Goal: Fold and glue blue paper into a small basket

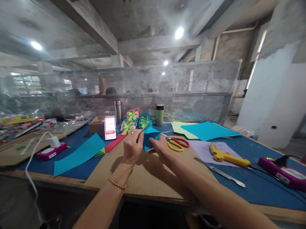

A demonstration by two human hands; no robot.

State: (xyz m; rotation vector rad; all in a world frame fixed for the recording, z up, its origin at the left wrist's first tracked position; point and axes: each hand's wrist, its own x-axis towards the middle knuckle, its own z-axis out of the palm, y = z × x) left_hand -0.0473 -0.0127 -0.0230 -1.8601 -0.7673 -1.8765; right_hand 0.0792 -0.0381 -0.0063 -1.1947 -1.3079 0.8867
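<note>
1. The left hand [132, 146], with a gold beaded bracelet [117, 184] on its wrist, grips the left side of an angular blue piece [149, 135] between thumb and fingers.
2. The right hand [160, 149] grasps the same piece from the other side, its thumb pressed on the blue surface – so both hands are closed on this 1 item.
3. The blue piece is held up between the hands, above the far part of a brown cardboard sheet [147, 177] that lies on the blue tabletop [266, 198].
4. Just beyond the right hand lie scissors [168, 139] with 1 red and 1 yellow handle loop.
5. Farther right, a yellow glue gun [228, 157] rests partly on a lilac sheet [200, 149]; nearer the person is a slim metal blade [222, 174], and at the right edge a purple power strip [283, 173].
6. Behind the lilac sheet, a bright blue sheet [209, 130] overlaps pale yellow sheets [178, 127].
7. Past the hands stand a green bottle [159, 115], a steel bottle [118, 111] and a lit phone [110, 133] – with pink pieces bearing green bows [129, 126] among them.
8. Left of the cardboard, a long blue sheet [79, 156] lies near another purple power strip [51, 152] with a white plug.
</note>
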